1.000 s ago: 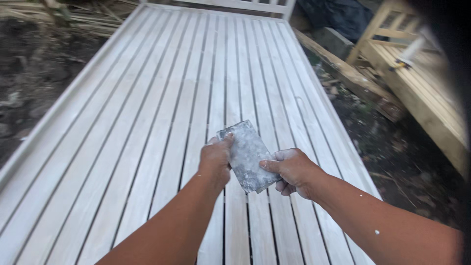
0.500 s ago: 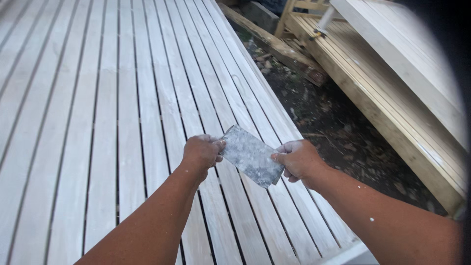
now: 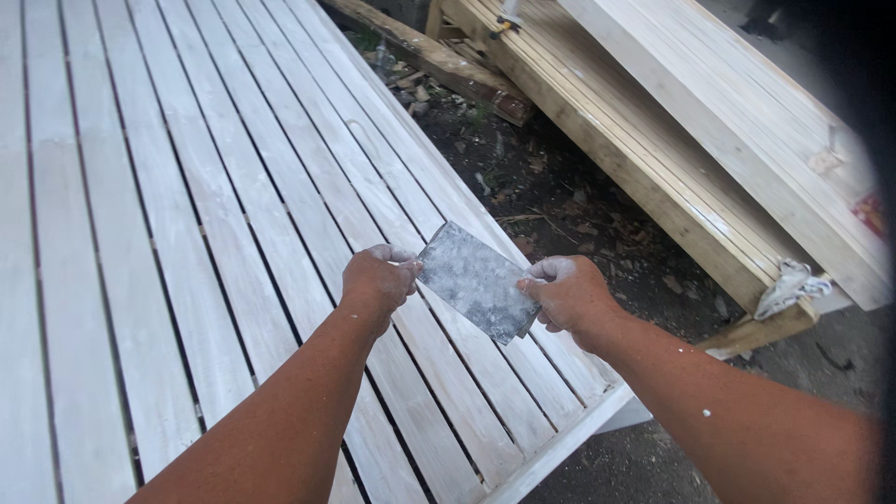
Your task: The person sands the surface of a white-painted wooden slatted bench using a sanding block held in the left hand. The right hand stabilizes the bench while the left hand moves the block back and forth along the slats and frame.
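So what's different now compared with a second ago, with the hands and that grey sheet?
The view has swung right: the stacked timber and dirt ground now fill the right side, and the white slatted panel has slid left. The grip is unchanged: left hand and right hand still pinch opposite edges of the dusty grey sheet above the slats.

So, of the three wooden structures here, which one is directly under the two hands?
The whitewashed slatted panel on the left. The hands hold the grey sheet over its slats; the two stacked timber frames lie apart on the right, across bare ground.
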